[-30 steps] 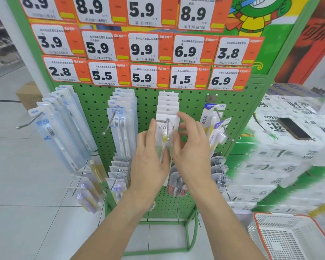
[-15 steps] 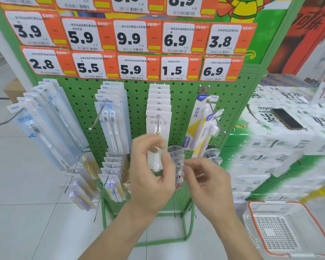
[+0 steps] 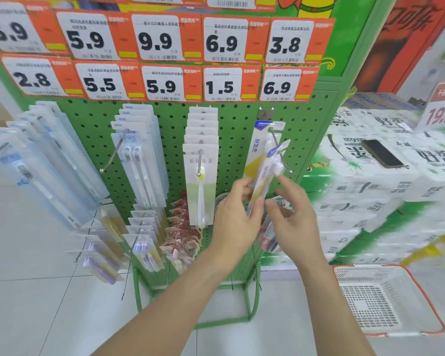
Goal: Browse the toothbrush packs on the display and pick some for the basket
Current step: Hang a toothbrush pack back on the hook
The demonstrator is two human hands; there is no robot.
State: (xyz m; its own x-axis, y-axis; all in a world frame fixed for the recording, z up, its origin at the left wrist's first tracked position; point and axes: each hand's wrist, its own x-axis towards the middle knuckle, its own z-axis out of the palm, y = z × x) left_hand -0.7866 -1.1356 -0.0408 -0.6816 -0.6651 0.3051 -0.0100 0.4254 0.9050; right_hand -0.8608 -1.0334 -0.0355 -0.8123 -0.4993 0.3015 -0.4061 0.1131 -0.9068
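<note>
Two hands in the centre of the head view, both up at the right-hand hook of the green pegboard (image 3: 239,129). Left hand (image 3: 235,219) pinches the lower part of a yellow-and-white toothbrush pack (image 3: 263,173) between thumb and fingers; the pack is tilted, its top end near the hook (image 3: 280,152). Right hand (image 3: 290,217) is just right of it, fingers loosely spread and relaxed, gripping nothing that I can see; fingertips near the pack, contact not clear.

Centre of frame: a row of white-and-green packs (image 3: 201,181) hangs on its own hook, left of the left hand. Further left, clear two-brush packs (image 3: 136,160), then a fan of long blue-labelled packs (image 3: 36,170) at the left edge. Smaller packs (image 3: 144,237) hang lower down.

Top of frame: orange-and-white price tags (image 3: 162,39), two full rows visible.

Lower right: white basket with red rim (image 3: 421,330) on the floor. Right side: stacked white tissue packs (image 3: 370,191), a dark phone (image 3: 382,153) lying on top.
</note>
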